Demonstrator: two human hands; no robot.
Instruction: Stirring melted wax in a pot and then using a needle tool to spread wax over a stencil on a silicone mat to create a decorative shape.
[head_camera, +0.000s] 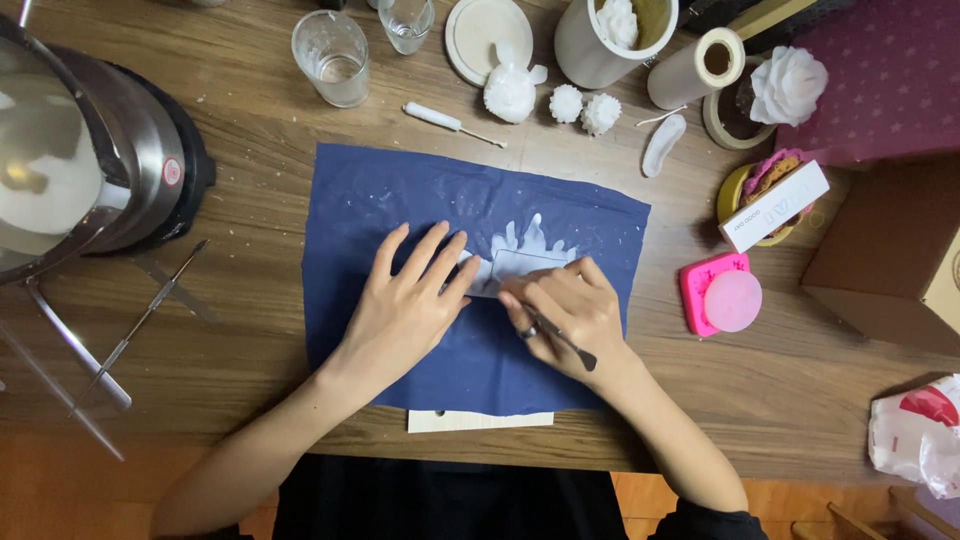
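Seen from above: a wooden table (250, 200) with a dark blue cloth (400, 200) spread at its middle. On the cloth, a white splatter of hardened wax or plaster (530, 240) around a clear rectangular mould (520, 265); exact material hard to tell.

Left hand (405, 305) flat and open, fingers spread, fingertips pressing down on the left edge of the mould. Right hand (570, 310) closed around a thin metal tool (560, 338), held like a pen, tip hidden under the fingers at the near edge of the mould, dark end pointing back toward the wrist.

Near edge of the cloth: a white paper strip (480, 421) poking out beneath.

Far left: a steel pot (90, 150) holding pale liquid. Just beside it, nearer, a slim metal spatula (140, 320) lying on the wood.

Along the far side: two drinking glasses (332, 55), a small white-handled pick (450, 122), a round white lid (488, 35), several white flower-shaped castings (585, 108), and a white cylinder mould (600, 40).

Far right: a roll of tape (695, 68), a white rose figure (790, 85), a slim white box (775, 205), a pink silicone mould (720, 295), a cardboard box (890, 260), a crumpled bag (920, 430).
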